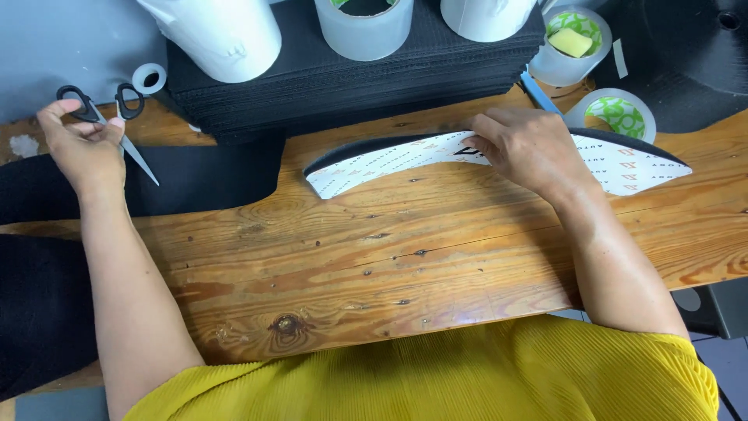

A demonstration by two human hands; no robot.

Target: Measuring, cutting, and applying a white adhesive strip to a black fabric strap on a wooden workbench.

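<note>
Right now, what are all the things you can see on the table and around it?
Scissors: one, black handles, in the left hand, far left.
Curved piece: one, white printed backing over black, middle of the bench, under the right hand.
Black sheet stack: one, black, at the back.
Tape rolls: about five, whitish, two with green inside, on the stack and back right.
Small ring: one, white, beside the scissors.
Black fabric: one, left side.
Wooden bench: one, brown.
Yellow top: one, bottom.
Left hand: fingers in the scissors.
Right hand: fingers pressing the curved piece.
</note>
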